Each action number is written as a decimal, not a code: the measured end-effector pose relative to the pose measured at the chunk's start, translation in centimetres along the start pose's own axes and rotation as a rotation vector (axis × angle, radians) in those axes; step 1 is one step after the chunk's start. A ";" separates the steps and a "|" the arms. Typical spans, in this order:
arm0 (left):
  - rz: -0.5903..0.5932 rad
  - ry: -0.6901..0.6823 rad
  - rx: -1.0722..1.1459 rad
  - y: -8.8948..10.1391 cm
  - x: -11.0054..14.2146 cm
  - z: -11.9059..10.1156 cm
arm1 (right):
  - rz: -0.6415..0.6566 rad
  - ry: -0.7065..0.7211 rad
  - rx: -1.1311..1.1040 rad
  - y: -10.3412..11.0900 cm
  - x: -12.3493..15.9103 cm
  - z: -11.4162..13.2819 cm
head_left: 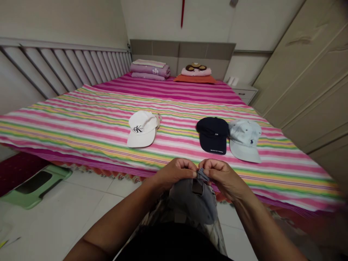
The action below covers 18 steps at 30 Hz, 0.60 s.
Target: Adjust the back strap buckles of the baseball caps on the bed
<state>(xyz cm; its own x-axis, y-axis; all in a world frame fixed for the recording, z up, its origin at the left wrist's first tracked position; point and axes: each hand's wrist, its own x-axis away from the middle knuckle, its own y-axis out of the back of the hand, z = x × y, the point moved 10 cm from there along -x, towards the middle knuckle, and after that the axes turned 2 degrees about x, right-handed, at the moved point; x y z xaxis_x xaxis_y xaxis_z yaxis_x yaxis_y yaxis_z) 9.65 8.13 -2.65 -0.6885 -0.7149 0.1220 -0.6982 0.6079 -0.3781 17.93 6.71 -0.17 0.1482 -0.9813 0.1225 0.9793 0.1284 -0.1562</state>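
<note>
A grey-blue baseball cap (187,199) hangs in front of me at the bed's near edge, its back opening facing up. My left hand (179,171) pinches one side of the cap's back strap. On the other side, my right hand (219,175) grips the strap's end between thumb and fingers. Fingertips hide part of the strap, so its fastening is not clear. Beyond my hands, a dark navy cap (212,134) lies on the bed, touching a pale blue cap (245,139) on its right. Farther left rests a white cap (143,128) with black letters.
The striped bed sheet (108,127) spreads under the caps. Folded purple bedding (149,70) and a pink and orange stack (194,74) sit by the headboard (179,54). A green stool (38,185) stands on the floor at left. Wardrobe doors (312,79) line the right.
</note>
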 end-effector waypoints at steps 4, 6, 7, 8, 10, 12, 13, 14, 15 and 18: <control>-0.011 -0.060 0.044 -0.1 -0.1 -0.3 | 0.007 0.001 0.018 -0.2 -0.1 0.2; -0.007 -0.064 0.057 -0.2 -0.1 -0.3 | 0.020 0.000 0.027 -0.4 -0.2 0.2; -0.003 -0.063 0.060 -0.3 0.0 -0.2 | 0.030 -0.004 0.030 -0.5 -0.2 0.2; 0.000 -0.059 0.060 -0.3 0.0 -0.1 | 0.039 -0.009 0.031 -0.6 -0.2 0.1; 0.002 -0.046 0.059 -0.3 0.0 0.1 | 0.054 -0.019 0.034 -0.8 -0.3 0.0; 0.004 -0.032 0.054 -0.2 0.0 0.3 | 0.065 -0.025 0.040 -0.8 -0.4 -0.1; 0.011 -0.026 0.054 -0.2 0.0 0.4 | 0.071 -0.028 0.044 -0.8 -0.5 -0.2; 0.021 -0.019 0.055 -0.2 0.0 0.5 | 0.077 -0.032 0.051 -0.8 -0.6 -0.2; 0.034 -0.012 0.057 -0.2 -0.1 0.6 | 0.088 -0.040 0.060 -0.8 -0.6 -0.4; 0.068 0.006 0.046 -0.4 0.0 0.7 | 0.135 -0.077 0.113 -0.8 -0.6 -0.8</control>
<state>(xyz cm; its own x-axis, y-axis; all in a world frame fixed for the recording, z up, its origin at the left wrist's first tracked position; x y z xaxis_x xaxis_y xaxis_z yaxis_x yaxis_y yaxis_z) 10.06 7.73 -3.12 -0.7355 -0.6701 0.0997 -0.6397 0.6385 -0.4279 16.94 7.09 -0.95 0.2853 -0.9408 0.1828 0.9584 0.2778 -0.0659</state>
